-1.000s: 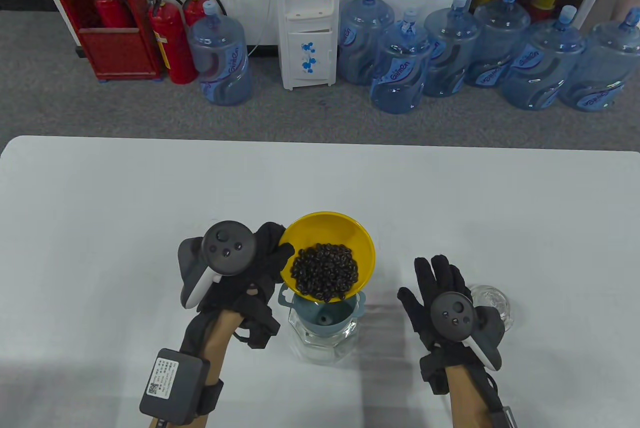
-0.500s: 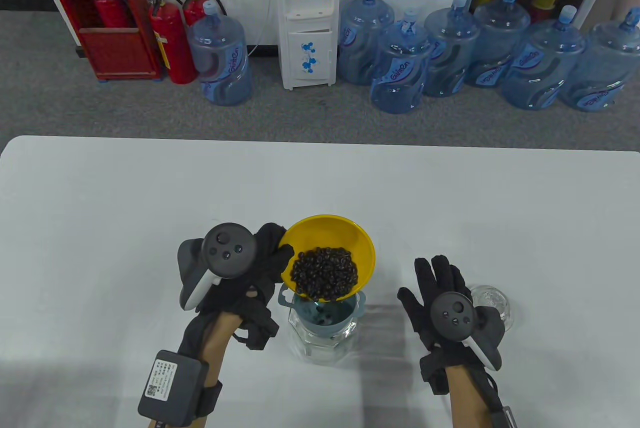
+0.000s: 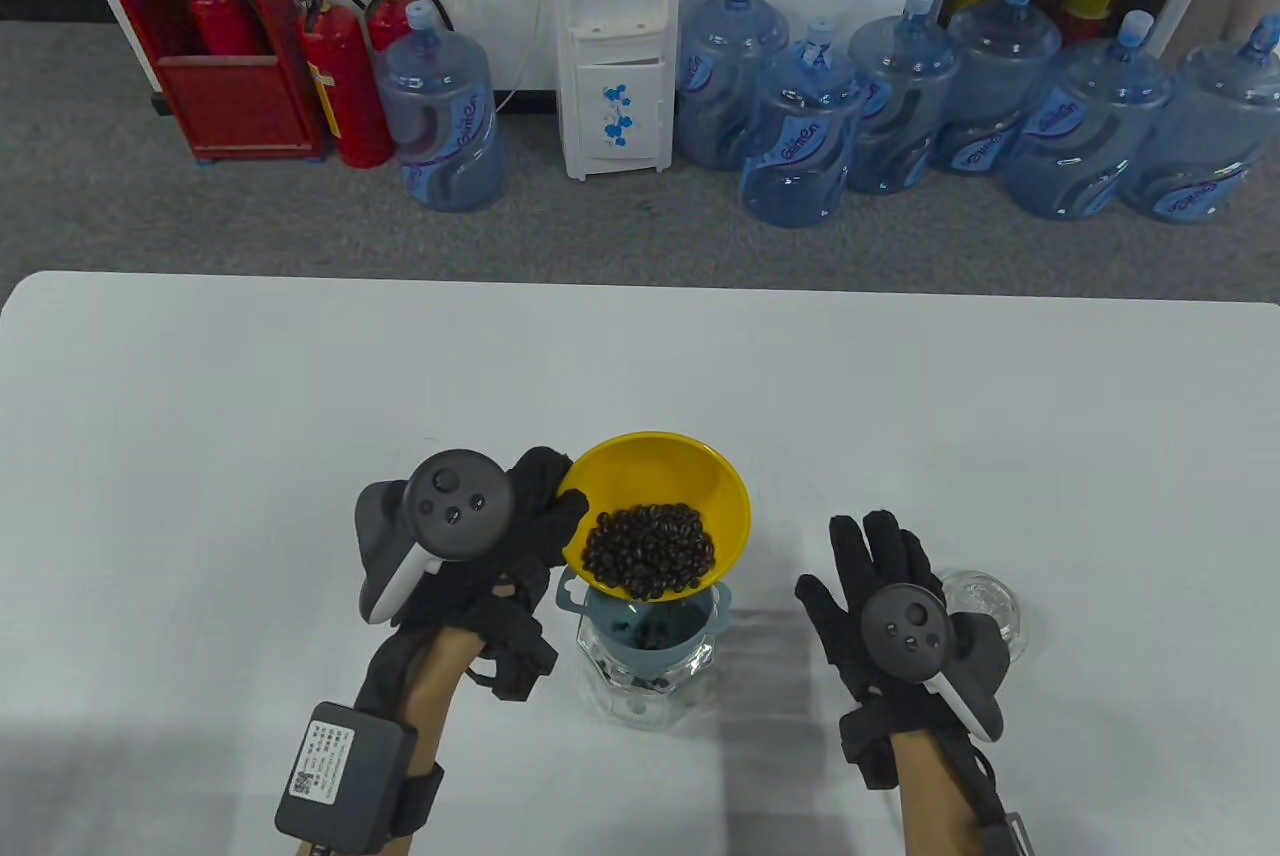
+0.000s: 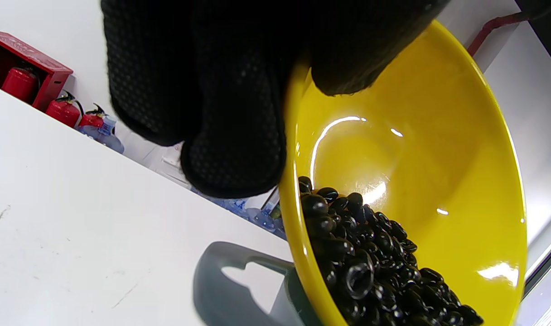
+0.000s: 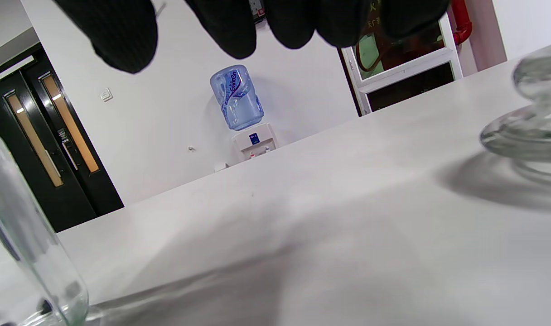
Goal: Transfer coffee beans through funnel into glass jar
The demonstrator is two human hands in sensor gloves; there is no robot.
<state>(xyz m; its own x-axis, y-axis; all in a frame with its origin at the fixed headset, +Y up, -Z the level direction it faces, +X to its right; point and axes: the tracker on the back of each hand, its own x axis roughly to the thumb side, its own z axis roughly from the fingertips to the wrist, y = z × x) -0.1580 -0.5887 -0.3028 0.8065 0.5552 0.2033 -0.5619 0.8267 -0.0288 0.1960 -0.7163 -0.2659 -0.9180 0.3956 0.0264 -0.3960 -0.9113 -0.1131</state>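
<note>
Yellow bowl (image 3: 655,486) tilted over funnel (image 3: 650,631) | left hand (image 3: 500,536) holds rim | beans (image 3: 650,551) spilling

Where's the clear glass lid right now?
In the table view the clear glass lid lies on the white table at the right, just beyond the idle right hand, apart from the glass jar.

Beyond my white table (image 3: 300,376) I see a water dispenser (image 3: 612,46), blue water jugs (image 3: 800,141), red extinguishers (image 3: 345,81) and a red cabinet (image 3: 205,36).
</note>
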